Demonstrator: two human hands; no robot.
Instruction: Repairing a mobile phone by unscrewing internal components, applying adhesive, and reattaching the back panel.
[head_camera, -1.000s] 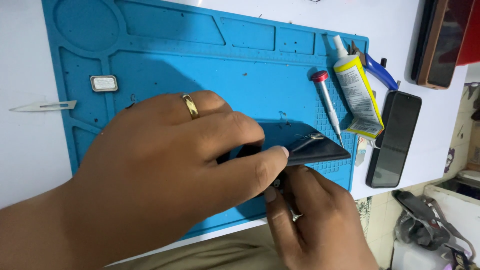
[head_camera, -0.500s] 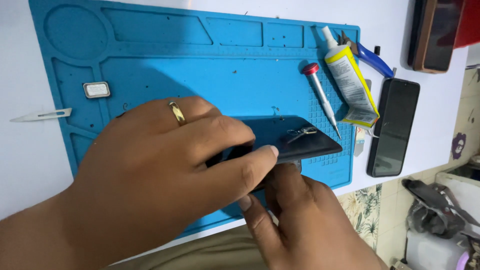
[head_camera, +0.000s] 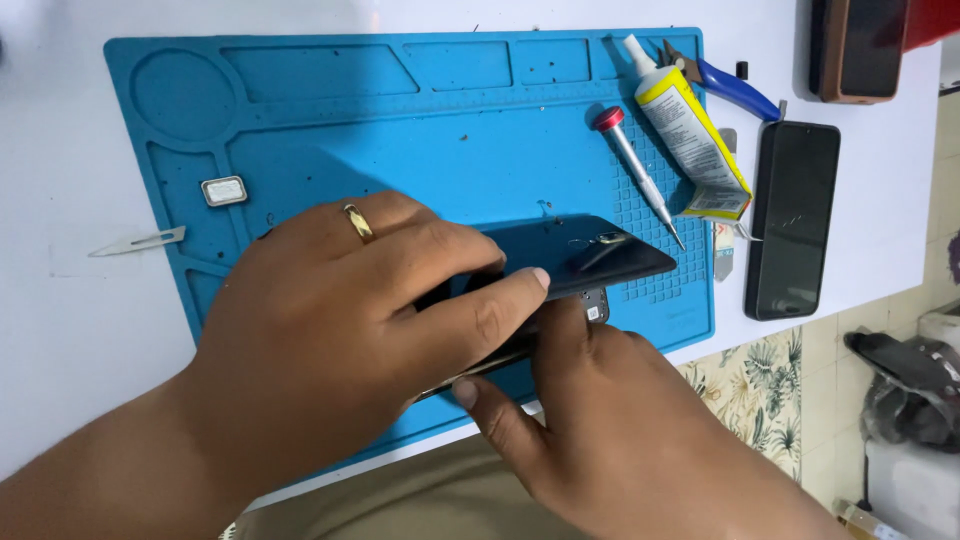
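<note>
1. The blue work mat (head_camera: 330, 150) fills most of the white table (head_camera: 60, 200), a grippy moulded surface, and everything sits on or around it.
2. The left hand (head_camera: 340, 340), ring on one finger, lies flat over the dark phone (head_camera: 590, 255), fingers wrapped across its top and clamped down on it, thumb along the near edge.
3. The right hand (head_camera: 620, 430) comes in from below, fingers pressed together against the phone's near edge; what its fingertips pinch there is hidden, so the exact grip cannot be told.
4. The phone lies tilted across the mat's lower right, its free end poking out past the left fingers. It looks thin, stiff, glossy and slippery, likely fragile at the glass; the long edges look like the safest hold, not the face.
5. A second dark phone (head_camera: 793, 220) rests off the mat to the right.
6. A yellow glue tube (head_camera: 690, 140) lies near the mat's top right corner.
7. A red-capped screwdriver (head_camera: 635, 170) lies just beside it.
8. A small metal part (head_camera: 224, 190) sits left.
</note>
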